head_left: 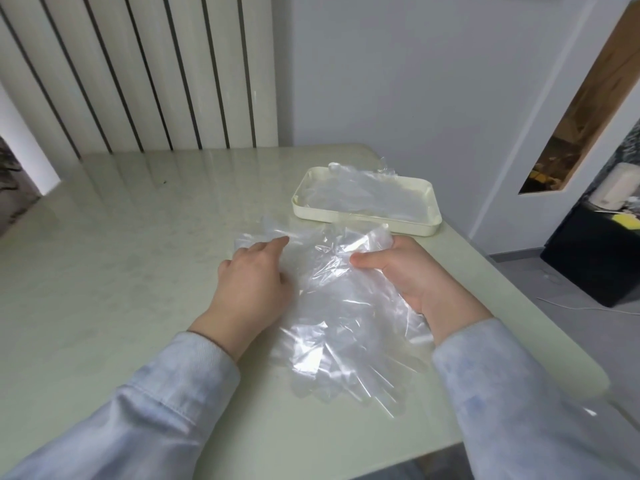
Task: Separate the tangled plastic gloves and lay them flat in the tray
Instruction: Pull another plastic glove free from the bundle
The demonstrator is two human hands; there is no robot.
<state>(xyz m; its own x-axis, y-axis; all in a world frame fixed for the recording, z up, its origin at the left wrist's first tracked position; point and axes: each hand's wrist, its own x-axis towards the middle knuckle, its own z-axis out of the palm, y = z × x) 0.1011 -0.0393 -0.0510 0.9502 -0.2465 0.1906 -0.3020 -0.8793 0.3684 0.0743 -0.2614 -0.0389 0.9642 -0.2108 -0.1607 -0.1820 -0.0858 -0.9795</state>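
Right now, head view only. Pile [346, 323] of clear tangled plastic gloves sits on table [104, 237], centre-right, between both hands, and runs from just in front of the tray down toward the near edge. Glove fingers fan out at the near end. It is not in the tray.

Right hand [415, 275] is at the pile's right side, thumb and curled fingers clenched round a bunched-up part of the pile. The bunch is lifted a bit off the table, with its top edge near the tray's front wall.

Left hand [252, 282] is palm down at the pile's left side. Fingers are fairly straight and rest on the film's far-left edge; no pinch visible. Thumb is mostly hidden.

Tray [363, 221] is cream, shallow, rectangular, at the far right of the table, just beyond the pile. Laid glove [363, 192] lies spread inside it, and some film pokes over the far rim. Can't tell how many layers.

Sleeves [156, 410] are light blue and cover both forearms. Slatted panel [138, 71] stands behind the table at left. Black cabinet [595, 258] stands on the floor at right.
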